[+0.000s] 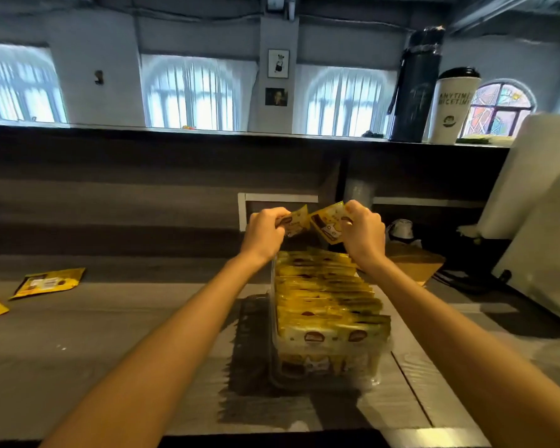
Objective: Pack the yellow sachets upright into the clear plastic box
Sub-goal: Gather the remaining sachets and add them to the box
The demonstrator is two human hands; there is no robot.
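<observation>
A clear plastic box (pixel 374 376) stands on the grey counter in front of me, filled with several yellow sachets (pixel 324 295) standing upright in two rows. Above its far end, my left hand (pixel 264 232) pinches one yellow sachet (pixel 296 223) and my right hand (pixel 364 232) pinches another yellow sachet (pixel 328 226). The two held sachets meet at their upper corners. Both hang in the air, clear of the box.
Two loose yellow sachets (pixel 47 282) lie on the counter at the far left. A cardboard box (pixel 414 261) sits right of the plastic box, with a white machine (pixel 543 221) beyond it. A dark flask (pixel 414 88) and a paper cup (pixel 453 105) stand on the raised ledge.
</observation>
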